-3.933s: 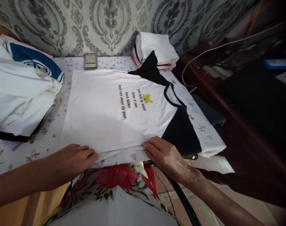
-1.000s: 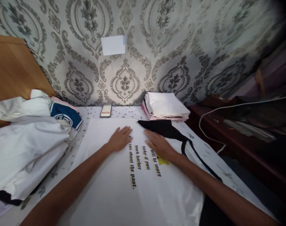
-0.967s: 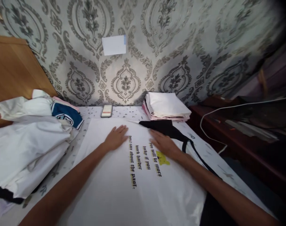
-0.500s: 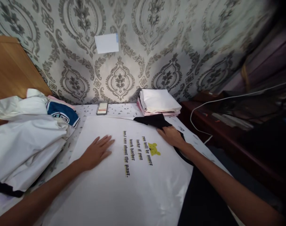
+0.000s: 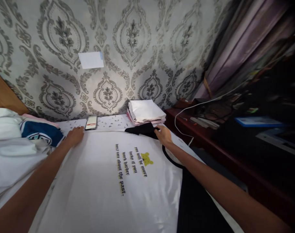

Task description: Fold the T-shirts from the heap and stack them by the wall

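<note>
A white T-shirt [image 5: 96, 181] with black sleeves, a black neckband, printed lettering and a yellow bear head lies spread sideways in front of me. At its far left corner, by the hem, my left hand [image 5: 76, 136] is closed with the fingers curled on the cloth; the fingertips are partly hidden. My right hand [image 5: 164, 135] pinches the edge of the far black sleeve [image 5: 145, 129] between thumb and fingers. The near black sleeve stretches under my right forearm toward the bottom edge of the view.
Folded white and pink clothes [image 5: 147, 111] are stacked against the patterned wall. A phone [image 5: 91, 123] lies just beyond the hem. Loose white clothes [image 5: 14, 158] and a blue garment [image 5: 42, 132] are heaped at left. A white cable [image 5: 179, 126] loops over the dark red furniture [image 5: 210, 145] at right.
My left hand has moved from flat on the shirt's middle out to its far left corner. My right hand has shifted to the sleeve's edge. The view has turned right.
</note>
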A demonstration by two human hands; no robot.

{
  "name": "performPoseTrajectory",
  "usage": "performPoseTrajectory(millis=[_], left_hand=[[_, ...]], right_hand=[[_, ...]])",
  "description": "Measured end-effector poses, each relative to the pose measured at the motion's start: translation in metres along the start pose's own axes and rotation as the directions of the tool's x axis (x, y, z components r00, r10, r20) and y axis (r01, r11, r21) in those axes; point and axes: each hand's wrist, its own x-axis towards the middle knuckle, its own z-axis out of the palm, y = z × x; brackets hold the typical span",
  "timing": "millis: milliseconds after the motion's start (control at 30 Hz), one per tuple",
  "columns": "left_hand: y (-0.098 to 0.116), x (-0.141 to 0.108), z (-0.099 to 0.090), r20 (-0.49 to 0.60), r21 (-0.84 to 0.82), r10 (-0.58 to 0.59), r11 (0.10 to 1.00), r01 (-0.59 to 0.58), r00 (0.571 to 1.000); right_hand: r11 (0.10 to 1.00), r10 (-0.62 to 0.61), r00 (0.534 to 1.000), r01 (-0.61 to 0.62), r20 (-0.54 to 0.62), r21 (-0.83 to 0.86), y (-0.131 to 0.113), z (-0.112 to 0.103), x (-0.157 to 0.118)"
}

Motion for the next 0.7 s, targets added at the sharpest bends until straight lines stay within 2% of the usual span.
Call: performPoseTrajectory(millis=[100, 200, 300, 400, 500, 600, 700], left_hand=[[-0.001, 0.0, -0.002, 0.02, 0.014, 0.027, 1.0, -0.027, 0.999], [-0.004, -0.01, -0.012, -0.005, 0.063, 0.067, 0.996, -0.066, 0.998], [-0.005, -0.028, -0.028, -0.048, 0.103, 0.078, 0.992, -0.073, 0.996], [-0.01, -0.056, -0.043, -0.052, 0.121, 0.046, 0.992, -0.039, 0.998], [-0.02, -0.089, -0.048, -0.049, 0.119, 0.053, 0.992, -0.047, 0.997], [-0.03, -0.125, -0.038, -0.036, 0.054, 0.104, 0.993, -0.102, 0.994], [-0.033, -0.153, -0.018, -0.007, -0.071, 0.164, 0.984, -0.164, 0.986]], right_hand=[[0.97, 0.066, 0.997, -0.055, -0.04, 0.237, -0.012, -0.016, 0.008], [0.844, 0.182, 0.983, -0.16, 0.007, 0.511, -0.024, -0.03, 0.017], [0.77, 0.22, 0.974, -0.21, 0.058, 0.603, -0.033, -0.043, 0.017], [0.636, 0.239, 0.961, -0.265, 0.141, 0.725, -0.035, -0.063, 0.001], [0.502, 0.232, 0.955, -0.281, 0.186, 0.818, -0.026, -0.086, -0.029], [0.518, 0.176, 0.965, -0.258, 0.193, 0.815, -0.009, -0.1, -0.068], [0.613, 0.17, 0.96, -0.278, 0.22, 0.739, 0.013, -0.1, -0.109]])
